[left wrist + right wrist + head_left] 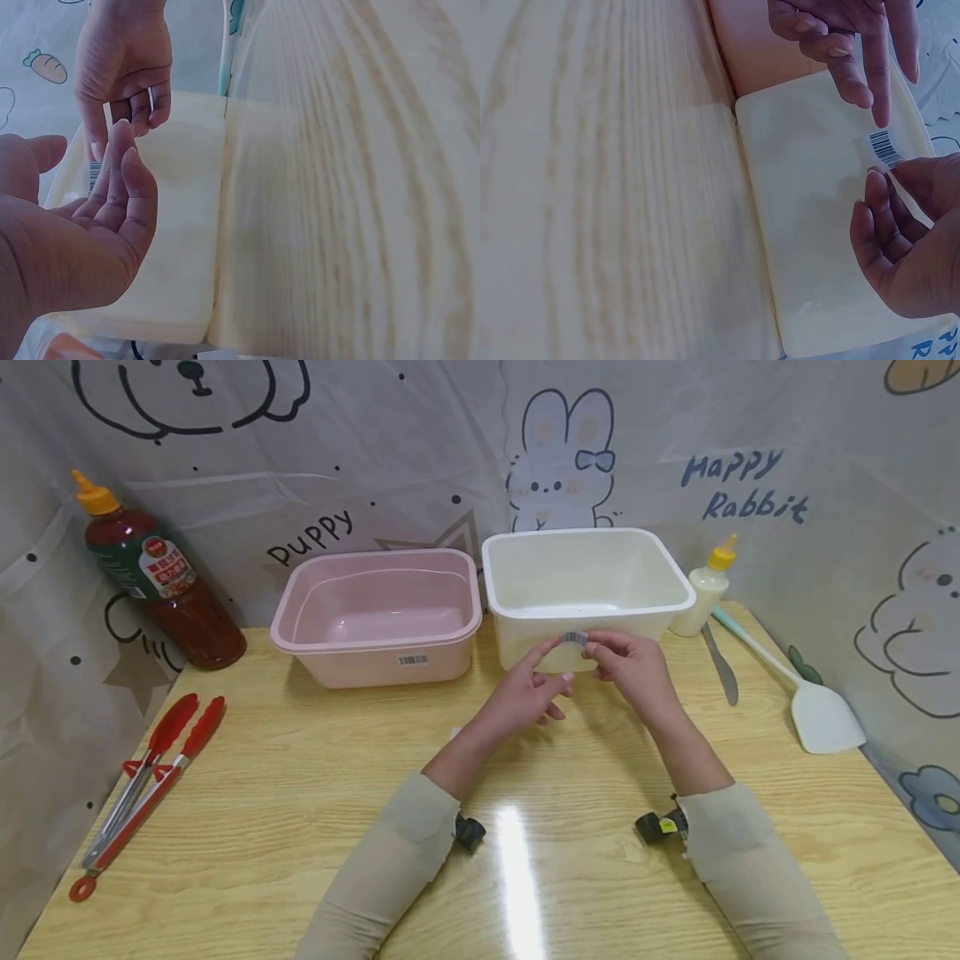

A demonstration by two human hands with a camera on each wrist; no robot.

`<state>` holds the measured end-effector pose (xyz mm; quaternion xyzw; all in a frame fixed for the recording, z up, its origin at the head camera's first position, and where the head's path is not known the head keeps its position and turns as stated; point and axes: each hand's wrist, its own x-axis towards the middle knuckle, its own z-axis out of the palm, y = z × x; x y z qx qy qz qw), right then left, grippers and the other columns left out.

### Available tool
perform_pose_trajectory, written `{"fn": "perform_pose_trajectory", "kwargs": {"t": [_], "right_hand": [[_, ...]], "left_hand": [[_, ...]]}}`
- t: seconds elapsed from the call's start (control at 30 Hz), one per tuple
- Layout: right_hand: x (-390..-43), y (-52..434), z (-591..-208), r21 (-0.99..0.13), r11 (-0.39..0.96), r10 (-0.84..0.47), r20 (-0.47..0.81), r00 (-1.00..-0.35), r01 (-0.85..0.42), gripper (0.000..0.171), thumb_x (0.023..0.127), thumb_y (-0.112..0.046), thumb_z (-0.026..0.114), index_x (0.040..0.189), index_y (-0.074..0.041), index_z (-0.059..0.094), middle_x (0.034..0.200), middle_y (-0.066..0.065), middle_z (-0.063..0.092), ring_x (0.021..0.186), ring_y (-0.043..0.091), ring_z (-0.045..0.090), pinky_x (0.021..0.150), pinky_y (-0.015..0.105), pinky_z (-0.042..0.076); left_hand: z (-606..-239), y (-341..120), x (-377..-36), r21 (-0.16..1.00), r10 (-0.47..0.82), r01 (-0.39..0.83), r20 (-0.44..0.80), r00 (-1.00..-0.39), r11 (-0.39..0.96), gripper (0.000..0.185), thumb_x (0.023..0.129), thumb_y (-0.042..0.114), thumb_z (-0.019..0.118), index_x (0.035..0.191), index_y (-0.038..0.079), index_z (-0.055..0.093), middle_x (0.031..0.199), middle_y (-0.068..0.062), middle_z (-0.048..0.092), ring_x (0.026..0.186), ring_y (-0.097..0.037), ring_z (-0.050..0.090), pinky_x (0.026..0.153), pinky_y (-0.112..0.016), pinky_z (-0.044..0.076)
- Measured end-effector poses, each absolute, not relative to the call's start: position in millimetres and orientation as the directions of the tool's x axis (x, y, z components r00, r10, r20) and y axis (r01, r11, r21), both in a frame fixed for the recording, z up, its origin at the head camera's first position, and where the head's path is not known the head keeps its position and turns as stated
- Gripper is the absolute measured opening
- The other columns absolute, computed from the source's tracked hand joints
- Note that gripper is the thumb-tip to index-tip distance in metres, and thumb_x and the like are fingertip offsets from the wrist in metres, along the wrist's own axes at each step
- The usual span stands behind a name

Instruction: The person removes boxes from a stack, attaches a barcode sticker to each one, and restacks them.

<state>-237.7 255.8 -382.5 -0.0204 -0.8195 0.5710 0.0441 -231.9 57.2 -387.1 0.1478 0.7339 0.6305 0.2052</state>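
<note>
A barcode sticker (575,638) is at the front of the white plastic bin (517,639), just below its rim. My right hand (636,670) pinches one end of the sticker between thumb and fingertip, as the right wrist view shows on the barcode sticker (885,148). From the other side, my left hand (522,695) reaches with its index finger extended to the sticker's other end, its thumb held apart. Whether that fingertip touches the sticker or the bin, I cannot tell. In the left wrist view, the left hand (90,232) partly hides the sticker.
Left of the white bin stands a pink bin (367,664) with its own barcode. A red sauce bottle (168,577) and red-tipped tongs (146,789) lie farther left. On the right are a small yellow-capped bottle (705,597), a knife (720,667) and a white spatula (821,718).
</note>
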Motion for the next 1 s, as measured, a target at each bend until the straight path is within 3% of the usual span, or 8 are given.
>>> {"fn": "perform_pose_trajectory", "kwargs": {"t": [0.23, 0.47, 1.0], "right_hand": [[-238, 255, -382, -0.948, 0.317, 0.09, 0.05, -0.995, -0.019, 0.039, 0.101, -0.027, 0.064, 0.13, -0.001, 0.067, 0.088, -0.015, 0.071, 0.069, 0.003, 0.063, 0.071, 0.017, 0.058], [-238, 254, -381, -0.948, 0.317, 0.077, 0.045, -0.996, -0.019, 0.041, 0.1, -0.028, 0.064, 0.132, -0.002, 0.066, 0.092, -0.008, 0.073, 0.069, 0.004, 0.063, 0.072, 0.019, 0.059], [-238, 255, -380, -0.958, 0.287, 0.066, 0.038, -0.997, -0.018, 0.043, 0.101, -0.029, 0.062, 0.134, -0.002, 0.064, 0.09, -0.009, 0.073, 0.07, 0.005, 0.065, 0.072, 0.02, 0.059]], "left_hand": [[-384, 58, -234, 0.985, 0.461, -0.021, -0.099, -0.882, 0.17, 0.064, 0.104, 0.031, 0.057, 0.159, 0.04, 0.026, 0.115, -0.02, 0.072, 0.079, -0.033, 0.072, 0.064, -0.033, 0.053], [-386, 59, -236, 0.984, 0.454, -0.029, -0.106, -0.885, 0.175, 0.064, 0.104, 0.032, 0.057, 0.159, 0.041, 0.025, 0.115, -0.02, 0.072, 0.089, -0.045, 0.072, 0.065, -0.033, 0.053], [-382, 69, -238, 0.98, 0.447, 0.0, -0.091, -0.89, 0.2, 0.063, 0.104, 0.032, 0.058, 0.159, 0.039, 0.027, 0.108, -0.015, 0.074, 0.084, -0.041, 0.072, 0.062, -0.03, 0.053]]}}
